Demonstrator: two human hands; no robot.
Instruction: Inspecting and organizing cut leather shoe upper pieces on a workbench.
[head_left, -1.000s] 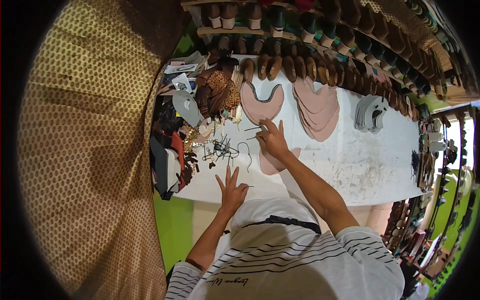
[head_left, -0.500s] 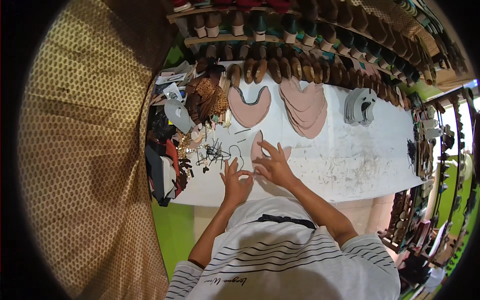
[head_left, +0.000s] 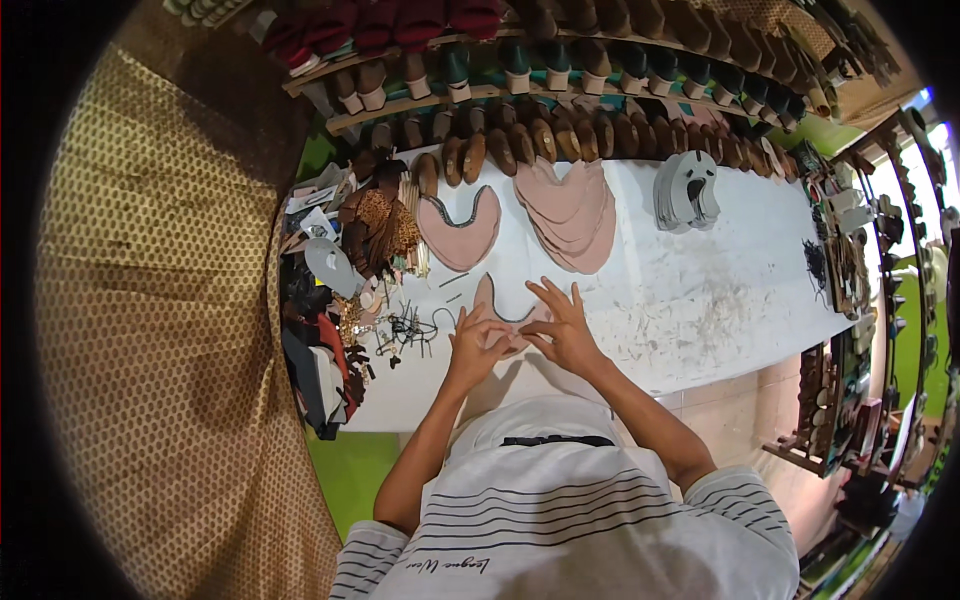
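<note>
A pink U-shaped shoe upper piece [head_left: 486, 292] is between my hands at the near edge of the table, its inner curve showing a thin dark strip [head_left: 510, 318]. My left hand [head_left: 474, 350] pinches it with thumb and forefinger at its left part, other fingers bent. At the right part, my right hand [head_left: 566, 338] also pinches with thumb and forefinger, its other fingers raised and spread. Both hands partly cover the piece. Beyond lies another pink upper piece [head_left: 462, 244] with a dark-trimmed inner curve. To its right is a stack of pink upper pieces [head_left: 580, 245].
Dark cord scraps [head_left: 408, 330] lie left of my hands, beside a heap of leather and fabric scraps [head_left: 382, 225]. Grey cut pieces [head_left: 684, 195] are stacked at the far right. Brown shoe lasts [head_left: 543, 137] line the back edge of the white table [head_left: 690, 320], below shelves of shoes.
My right hand has moved off the piece's inner curve, uncovering the dark strip there. My hands, close together before, are now farther apart. The whole view has shifted slightly.
</note>
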